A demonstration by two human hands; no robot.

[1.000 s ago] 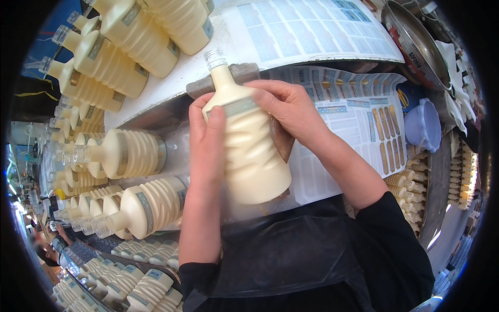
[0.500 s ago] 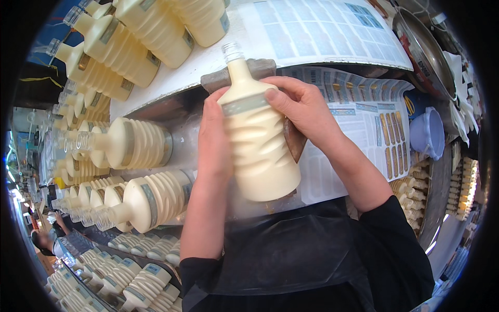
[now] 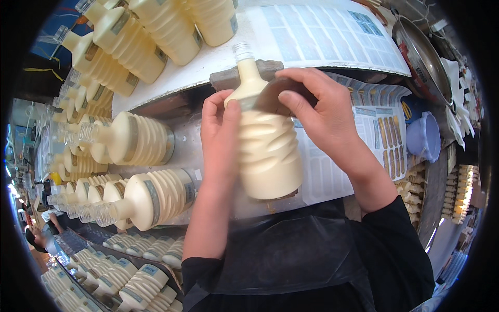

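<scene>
Thin brown scraper pressed to a cream bottle's label

From where I stand, the ribbed cream bottle lies at the middle of the worktable, its clear threaded neck pointing away from the worker and its base toward the dark apron. The left hand grips its left side at the shoulder, thumb near the end of the patterned label band. The right hand pinches the thin brown scraper between thumb and fingers, its edge lying across that band. A grey block sits behind the bottle's neck. To the right, just past the bottle, spreads a sticker sheet with gold and blue labels, and beyond that hangs a lavender bucket. More labelled cream bottles lie in rows off to the left.
</scene>
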